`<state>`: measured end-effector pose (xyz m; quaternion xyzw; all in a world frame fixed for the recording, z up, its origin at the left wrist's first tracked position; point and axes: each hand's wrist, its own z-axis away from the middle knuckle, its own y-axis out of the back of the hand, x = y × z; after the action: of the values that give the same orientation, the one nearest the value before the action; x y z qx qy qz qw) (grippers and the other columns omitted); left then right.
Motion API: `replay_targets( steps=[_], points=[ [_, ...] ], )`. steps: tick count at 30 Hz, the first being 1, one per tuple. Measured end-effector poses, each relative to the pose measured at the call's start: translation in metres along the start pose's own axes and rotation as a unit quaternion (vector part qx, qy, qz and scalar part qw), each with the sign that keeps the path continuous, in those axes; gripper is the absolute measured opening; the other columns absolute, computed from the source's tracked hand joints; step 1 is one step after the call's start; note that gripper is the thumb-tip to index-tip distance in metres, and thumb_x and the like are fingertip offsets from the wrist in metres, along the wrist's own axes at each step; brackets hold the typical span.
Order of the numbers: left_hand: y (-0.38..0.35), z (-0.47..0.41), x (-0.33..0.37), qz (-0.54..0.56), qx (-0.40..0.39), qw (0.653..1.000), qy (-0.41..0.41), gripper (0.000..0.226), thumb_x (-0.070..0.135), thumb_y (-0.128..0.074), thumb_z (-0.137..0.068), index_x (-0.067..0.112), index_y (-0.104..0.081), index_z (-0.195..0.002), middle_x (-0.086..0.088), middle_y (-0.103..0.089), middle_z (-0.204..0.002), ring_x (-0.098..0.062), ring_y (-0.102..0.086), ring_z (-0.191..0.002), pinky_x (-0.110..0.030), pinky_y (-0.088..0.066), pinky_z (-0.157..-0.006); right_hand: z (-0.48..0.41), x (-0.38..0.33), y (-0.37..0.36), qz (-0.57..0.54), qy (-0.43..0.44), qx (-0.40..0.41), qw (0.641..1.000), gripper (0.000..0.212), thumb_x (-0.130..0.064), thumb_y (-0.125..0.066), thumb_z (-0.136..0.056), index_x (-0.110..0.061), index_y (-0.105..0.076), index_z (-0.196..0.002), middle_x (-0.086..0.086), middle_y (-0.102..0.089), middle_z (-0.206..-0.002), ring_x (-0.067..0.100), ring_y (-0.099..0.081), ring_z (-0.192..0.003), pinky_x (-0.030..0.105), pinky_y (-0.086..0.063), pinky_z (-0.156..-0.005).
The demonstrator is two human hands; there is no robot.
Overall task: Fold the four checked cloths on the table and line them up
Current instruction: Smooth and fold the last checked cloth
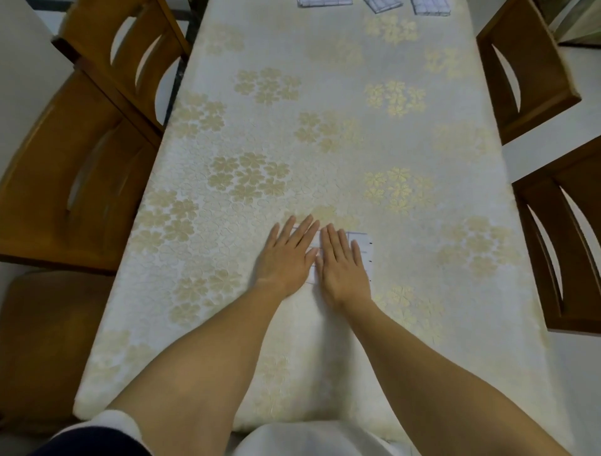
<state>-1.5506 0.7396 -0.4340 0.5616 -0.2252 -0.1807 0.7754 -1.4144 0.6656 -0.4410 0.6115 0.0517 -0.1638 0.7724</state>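
A long bench under a white covering with pale gold flower clusters runs from the bottom centre of the frame to its top edge.

Just below centre, the left hand and the right hand lie flat side by side. Their fingers are straight and close together and grip nothing. Both palms press down on a folded checked cloth, and the hands touch along their inner edges. They cover most of the cloth. Its right edge and upper right corner show past the right hand, and a sliver shows between the hands. The visible edges run roughly square to the long sides of the bench.

Bare covering lies all round this cloth: a broad band to the left, another to the right, and a long open stretch toward the top. At the top edge of the frame, well apart from the hands, three more folded checked cloths are cut off by the frame. They are the far left cloth, the tilted middle cloth and the far right cloth.

Two wooden chairs stand close along the left side of the bench, and two darker chairs stand along the right side. Both forearms cross the near edge at the bottom.
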Motion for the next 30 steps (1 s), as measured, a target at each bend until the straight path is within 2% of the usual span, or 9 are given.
replay_targets(
  steps=[4, 7, 11, 13, 15, 19, 22, 24, 30],
  points=[
    [0.002, 0.007, -0.014, -0.011, 0.014, 1.0, 0.015, 0.059, 0.05, 0.001, -0.106, 0.032, 0.028, -0.155, 0.013, 0.029, -0.164, -0.02, 0.025, -0.153, -0.051, 0.009, -0.125, 0.012, 0.02, 0.011, 0.021, -0.041, 0.016, 0.999, 0.064, -0.051, -0.005, -0.105, -0.021, 0.014, -0.159, -0.007, 0.02, -0.166, 0.015, 0.023, -0.151, 0.042, 0.01, -0.125],
    [0.004, 0.012, -0.031, -0.015, 0.011, 0.999, 0.032, 0.059, 0.052, 0.004, -0.105, 0.035, 0.033, -0.153, 0.014, 0.032, -0.163, -0.021, 0.027, -0.152, -0.055, 0.01, -0.124, 0.018, 0.037, 0.02, 0.032, -0.066, -0.015, 0.997, 0.065, -0.051, -0.002, -0.104, -0.022, 0.02, -0.157, -0.006, 0.026, -0.165, 0.017, 0.028, -0.15, 0.045, 0.01, -0.125],
    [0.01, 0.017, -0.042, -0.011, 0.005, 0.998, 0.058, 0.062, 0.054, 0.006, -0.102, 0.031, 0.032, -0.154, 0.008, 0.033, -0.164, -0.026, 0.028, -0.152, -0.054, 0.012, -0.124, 0.013, 0.036, 0.026, 0.044, -0.097, -0.013, 0.994, 0.067, -0.053, 0.001, -0.103, -0.017, 0.02, -0.157, 0.001, 0.027, -0.164, 0.024, 0.029, -0.15, 0.045, 0.014, -0.124],
    [0.019, 0.017, -0.03, 0.016, 0.039, 0.997, 0.059, 0.062, 0.05, -0.002, -0.106, 0.027, 0.025, -0.157, 0.005, 0.031, -0.164, -0.027, 0.026, -0.153, -0.05, 0.01, -0.125, 0.01, 0.018, 0.028, 0.052, -0.071, 0.025, 0.996, 0.065, -0.049, -0.001, -0.104, -0.016, 0.018, -0.157, 0.002, 0.026, -0.164, 0.024, 0.026, -0.151, 0.043, 0.014, -0.124],
    [0.023, 0.011, -0.008, 0.03, 0.068, 0.997, 0.025, 0.061, 0.039, -0.011, -0.11, 0.021, 0.019, -0.16, 0.003, 0.025, -0.166, -0.024, 0.024, -0.154, -0.046, 0.006, -0.127, -0.001, -0.001, 0.024, 0.033, -0.035, 0.037, 0.998, 0.061, -0.04, -0.007, -0.107, -0.014, 0.014, -0.158, 0.003, 0.022, -0.165, 0.023, 0.023, -0.152, 0.043, 0.011, -0.125],
    [0.008, 0.001, 0.015, 0.044, 0.02, 0.999, -0.01, 0.061, 0.029, -0.018, -0.11, 0.017, 0.015, -0.16, 0.003, 0.016, -0.169, -0.018, 0.019, -0.155, -0.04, 0.007, -0.127, -0.016, -0.014, 0.007, 0.011, 0.003, -0.013, 1.0, 0.061, -0.034, -0.015, -0.108, -0.014, 0.011, -0.159, 0.002, 0.018, -0.167, 0.022, 0.022, -0.152, 0.045, 0.003, -0.125],
    [-0.006, 0.005, 0.005, -0.008, 0.019, 1.0, -0.003, 0.06, 0.039, -0.01, -0.11, 0.023, 0.019, -0.159, 0.008, 0.022, -0.168, -0.018, 0.022, -0.154, -0.044, 0.007, -0.127, -0.006, 0.005, 0.003, 0.021, -0.012, -0.014, 1.0, 0.062, -0.049, -0.005, -0.107, -0.023, 0.015, -0.159, -0.008, 0.022, -0.165, 0.016, 0.026, -0.151, 0.043, 0.01, -0.125],
    [-0.004, 0.006, -0.001, -0.003, 0.013, 1.0, -0.002, 0.061, 0.047, -0.005, -0.108, 0.026, 0.02, -0.159, 0.01, 0.023, -0.167, -0.018, 0.022, -0.154, -0.046, 0.008, -0.126, 0.0, 0.016, 0.007, 0.031, -0.032, -0.016, 0.999, 0.066, -0.057, -0.001, -0.103, -0.025, 0.018, -0.158, -0.01, 0.025, -0.164, 0.015, 0.027, -0.15, 0.043, 0.013, -0.124],
    [0.002, 0.016, -0.038, -0.018, -0.001, 0.999, 0.028, 0.062, 0.057, 0.003, -0.104, 0.033, 0.032, -0.153, 0.013, 0.033, -0.162, -0.019, 0.026, -0.153, -0.052, 0.008, -0.125, 0.013, 0.049, 0.022, 0.035, -0.076, -0.029, 0.996, 0.065, -0.056, 0.002, -0.103, -0.027, 0.026, -0.155, -0.01, 0.032, -0.162, 0.016, 0.03, -0.149, 0.045, 0.013, -0.124]
  ],
)
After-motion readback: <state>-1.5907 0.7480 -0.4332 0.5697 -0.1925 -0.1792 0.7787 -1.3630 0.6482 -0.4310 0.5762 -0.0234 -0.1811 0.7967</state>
